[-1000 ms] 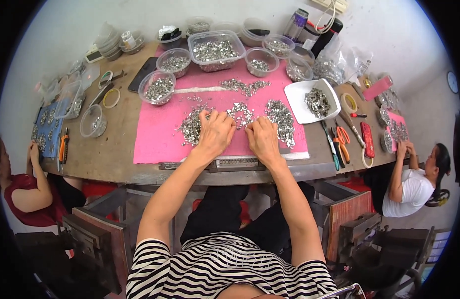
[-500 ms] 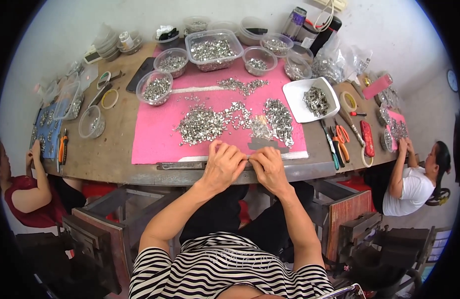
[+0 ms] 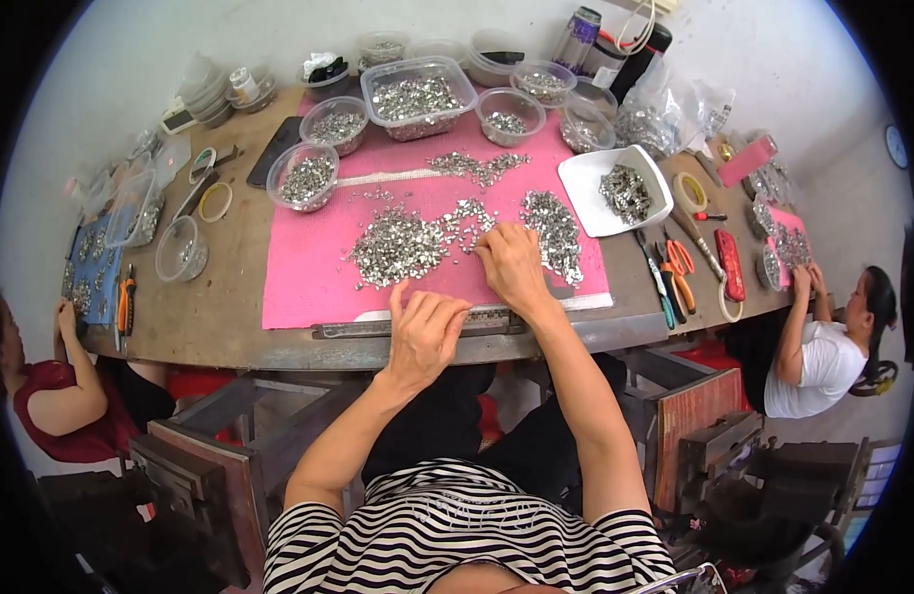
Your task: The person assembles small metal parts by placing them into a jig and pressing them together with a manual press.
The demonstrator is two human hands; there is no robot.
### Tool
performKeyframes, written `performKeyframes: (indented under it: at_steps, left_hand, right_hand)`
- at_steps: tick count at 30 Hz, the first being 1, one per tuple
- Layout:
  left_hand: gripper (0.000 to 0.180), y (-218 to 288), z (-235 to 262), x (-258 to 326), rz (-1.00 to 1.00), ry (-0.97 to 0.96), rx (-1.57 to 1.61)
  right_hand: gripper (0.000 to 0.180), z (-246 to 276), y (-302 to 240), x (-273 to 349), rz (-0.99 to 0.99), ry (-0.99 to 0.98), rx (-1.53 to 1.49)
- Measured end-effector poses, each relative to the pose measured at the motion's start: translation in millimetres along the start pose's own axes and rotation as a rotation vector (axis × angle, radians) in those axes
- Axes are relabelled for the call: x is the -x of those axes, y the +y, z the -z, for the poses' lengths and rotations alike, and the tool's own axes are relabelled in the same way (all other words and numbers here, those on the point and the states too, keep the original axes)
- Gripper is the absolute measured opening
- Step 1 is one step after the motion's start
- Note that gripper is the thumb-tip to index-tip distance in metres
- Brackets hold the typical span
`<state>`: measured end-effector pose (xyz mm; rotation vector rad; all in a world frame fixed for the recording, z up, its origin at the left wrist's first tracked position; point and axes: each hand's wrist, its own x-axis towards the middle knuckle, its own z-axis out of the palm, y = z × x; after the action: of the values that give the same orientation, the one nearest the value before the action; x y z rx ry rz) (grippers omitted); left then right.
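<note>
My left hand (image 3: 424, 333) is over the front edge of the pink mat (image 3: 313, 262), thumb and fingers pressed together; what they hold, if anything, is too small to make out. My right hand (image 3: 513, 265) reaches onto the mat, its bunched fingertips at a scatter of small shiny metal pieces (image 3: 469, 216). Whatever is in those fingers is hidden. A large heap of metal pieces (image 3: 397, 246) lies to the left of the right hand, and another heap (image 3: 553, 238) to its right. Below the hands runs a flat metal bar (image 3: 363, 330) along the table edge.
Clear tubs (image 3: 305, 178) of metal pieces and a bigger clear box (image 3: 419, 104) line the back. A white tray (image 3: 585, 198) stands right, near orange-handled pliers (image 3: 682, 277) and a red-handled knife (image 3: 730, 265). One person (image 3: 56, 396) works at left, another (image 3: 823, 361) at right.
My hands have come apart from where they met at the mat's front edge. The right moved forward to the metal pieces; the left drew slightly back and to the left.
</note>
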<state>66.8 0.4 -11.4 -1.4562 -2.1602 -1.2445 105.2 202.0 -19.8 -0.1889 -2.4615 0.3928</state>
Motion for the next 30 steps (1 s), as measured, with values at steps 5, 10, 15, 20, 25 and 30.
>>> performKeyframes:
  at_steps: [5,10,15,20,25,30]
  left_hand:
    - [0.014,0,-1,3,0.019,0.005,-0.009]
    - [0.012,12,-8,-2,0.016,-0.032,0.007]
    - [0.013,15,-23,-4,0.013,-0.091,-0.067]
    - [0.015,20,-25,-7,0.035,-0.117,-0.099]
    - [0.014,13,-4,-4,0.052,-0.028,-0.009]
    - [0.025,-28,73,36,0.2,0.085,-0.076]
  right_hand:
    - [0.006,35,-16,22,-0.001,-0.008,-0.093]
    - [0.006,63,-33,56,-0.169,-0.123,-0.315]
    - [0.009,57,-36,65,-0.091,-0.04,-0.282]
    - [0.009,57,-32,69,-0.147,-0.054,-0.325]
    - [0.009,52,-37,69,-0.179,-0.033,-0.324]
    - [0.007,55,-35,73,-0.248,-0.007,-0.353]
